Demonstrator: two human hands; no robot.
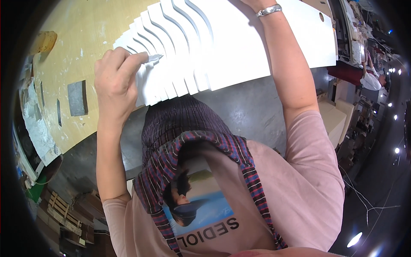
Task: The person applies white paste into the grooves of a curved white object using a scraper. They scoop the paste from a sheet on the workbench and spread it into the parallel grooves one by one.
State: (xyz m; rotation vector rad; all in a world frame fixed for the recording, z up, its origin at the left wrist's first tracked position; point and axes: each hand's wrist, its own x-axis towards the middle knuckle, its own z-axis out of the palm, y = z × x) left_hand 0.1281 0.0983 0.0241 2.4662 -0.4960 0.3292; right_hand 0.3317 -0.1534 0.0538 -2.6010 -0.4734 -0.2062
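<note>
Left hand (113, 77) clenched around a small blade (153, 58), tip pointing rightward away from the fist and touching the stepped edges of a fanned stack of white panels (239, 47). Looks like trimming or scraping of the panel ends, mid-stroke; next move probably calls for a steady pull along one edge without slipping between neighbours. Beyond, right hand at the top rim, past a metal bracelet (269, 10); grip out of view, cannot tell. Panels' long axis running from left hand toward right hand, across the yellow bench (81, 30).
</note>
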